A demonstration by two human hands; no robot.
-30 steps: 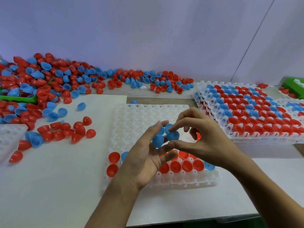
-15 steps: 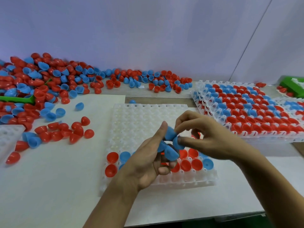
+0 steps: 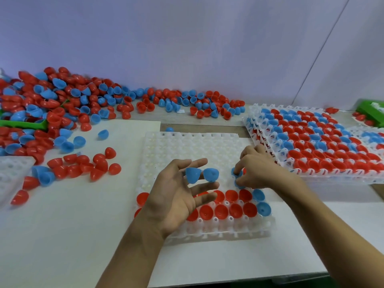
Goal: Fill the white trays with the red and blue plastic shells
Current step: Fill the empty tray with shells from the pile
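Note:
A white tray [image 3: 193, 148] lies in front of me, its two nearest rows holding red shells [image 3: 234, 209] and a few blue ones [image 3: 263, 208]. My left hand [image 3: 174, 196] hovers over the tray's near left part and holds two blue shells [image 3: 201, 175] between its fingers. My right hand [image 3: 257, 173] is down at the tray's right side, pinching a blue shell [image 3: 236, 173] at a cell in the third row. A big loose pile of red and blue shells [image 3: 62, 104] covers the table's far left.
Filled trays [image 3: 311, 142] are stacked at the right, touching the working tray's far right corner. A partly seen white tray [image 3: 12, 169] sits at the left edge. Green bins stand at far left [image 3: 22, 123] and far right [image 3: 372, 111]. Loose shells [image 3: 83, 165] lie left of the tray.
My right hand took a blue shell from my left hand and moved right and down to the tray. My left hand spread its fingers and now holds two shells.

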